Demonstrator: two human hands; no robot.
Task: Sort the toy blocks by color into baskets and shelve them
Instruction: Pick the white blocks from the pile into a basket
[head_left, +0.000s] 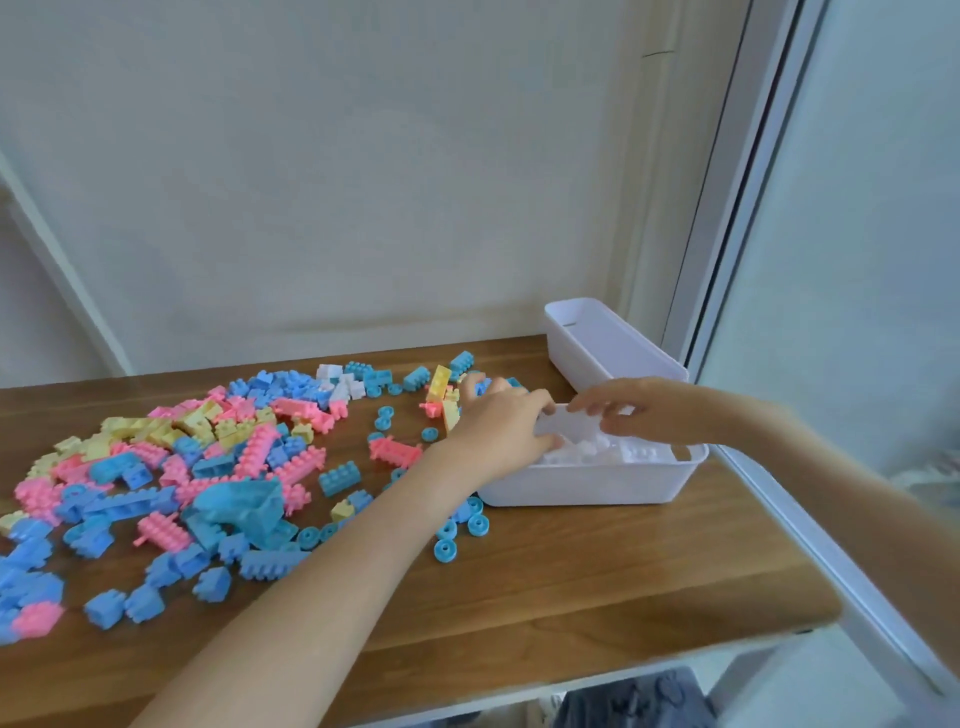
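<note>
**Caution: near basket may be shifted, and colours mixed**
The near basket (597, 486), holding white blocks (639, 454), stands at the right edge of the table (571, 571). A push could slide it off, and the blue wheels (478, 522) just beside it could be swept in. The left hand (504, 426) and right hand (628, 410) are held over it with fingers partly curled. Whether anything is pinched cannot be told.

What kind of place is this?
Probably a room in a home, maybe a play corner: a wooden table against a plain wall, pastel toy blocks scattered over it, and a white basket with a second basket behind it.
</note>
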